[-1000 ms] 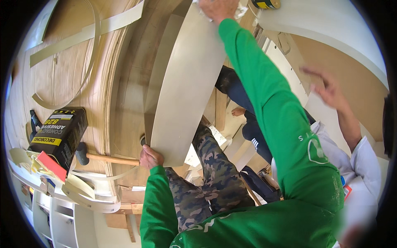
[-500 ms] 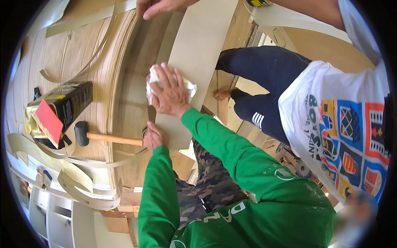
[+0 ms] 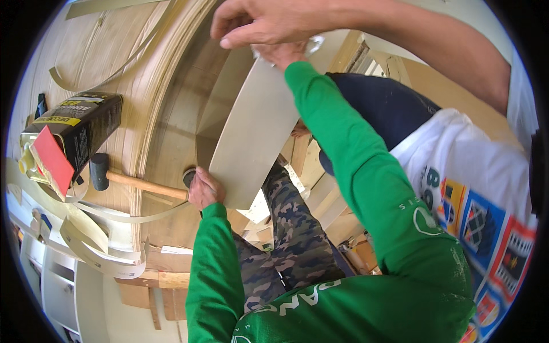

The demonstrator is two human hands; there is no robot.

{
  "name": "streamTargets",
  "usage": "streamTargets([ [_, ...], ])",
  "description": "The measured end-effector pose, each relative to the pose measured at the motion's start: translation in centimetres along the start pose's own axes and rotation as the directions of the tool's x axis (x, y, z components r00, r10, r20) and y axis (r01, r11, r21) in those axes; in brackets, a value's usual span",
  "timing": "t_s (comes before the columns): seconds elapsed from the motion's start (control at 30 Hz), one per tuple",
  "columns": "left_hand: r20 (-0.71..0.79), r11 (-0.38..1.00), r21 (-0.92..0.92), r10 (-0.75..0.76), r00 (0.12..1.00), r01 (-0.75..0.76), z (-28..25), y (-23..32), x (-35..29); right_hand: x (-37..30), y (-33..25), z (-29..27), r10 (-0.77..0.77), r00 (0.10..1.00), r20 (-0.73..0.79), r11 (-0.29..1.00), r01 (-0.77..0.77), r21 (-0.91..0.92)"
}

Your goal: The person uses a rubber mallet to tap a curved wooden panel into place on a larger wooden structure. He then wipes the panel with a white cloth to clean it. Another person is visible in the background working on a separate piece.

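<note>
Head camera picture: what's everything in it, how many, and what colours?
board: 1, beige-grey, centre
mallet: 1, black head, tan handle, left
can: 1, black and yellow, left
flat piece: 1, red, by the can's cap
strips: several, cream, left
shelf unit: 1, white, lower left
crumpled wad: 1, white, top, mostly hidden
co-worker: 1, white printed shirt, right
camouflage trousers: 1 pair, brown-green, lower middle
sleeves: 2, green, lower middle
left hand: 1, bare, board's near corner
right hand: 1, bare, top

Black can (image 3: 94, 123) on wooden surface (image 3: 86, 51); red flat piece (image 3: 52, 163) against can; co-worker (image 3: 440, 140) in printed white T-shirt.
</note>
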State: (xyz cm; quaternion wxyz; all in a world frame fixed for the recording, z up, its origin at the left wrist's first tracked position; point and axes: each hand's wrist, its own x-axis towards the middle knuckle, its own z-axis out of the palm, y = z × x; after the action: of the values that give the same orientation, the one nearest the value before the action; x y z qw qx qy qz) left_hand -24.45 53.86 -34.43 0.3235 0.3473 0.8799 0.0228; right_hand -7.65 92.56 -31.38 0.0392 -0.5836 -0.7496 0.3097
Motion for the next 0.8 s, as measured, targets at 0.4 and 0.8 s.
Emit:
streamTargets([
  [0.4,-0.087,0.995,0.038,0.095,0.992,-0.092,0.3,-0.2,-0.3,5.7,-7.8,-23.2,-0.296,0.805,0.514,0.951,0.196,0.241],
  [0.8,-0.056,0.999,0.038,0.002,0.998,0.0,-1.3,1.8,-0.2,-28.9,-6.1,16.7,-0.087,0.925,-0.37,0.989,0.035,-0.143],
])
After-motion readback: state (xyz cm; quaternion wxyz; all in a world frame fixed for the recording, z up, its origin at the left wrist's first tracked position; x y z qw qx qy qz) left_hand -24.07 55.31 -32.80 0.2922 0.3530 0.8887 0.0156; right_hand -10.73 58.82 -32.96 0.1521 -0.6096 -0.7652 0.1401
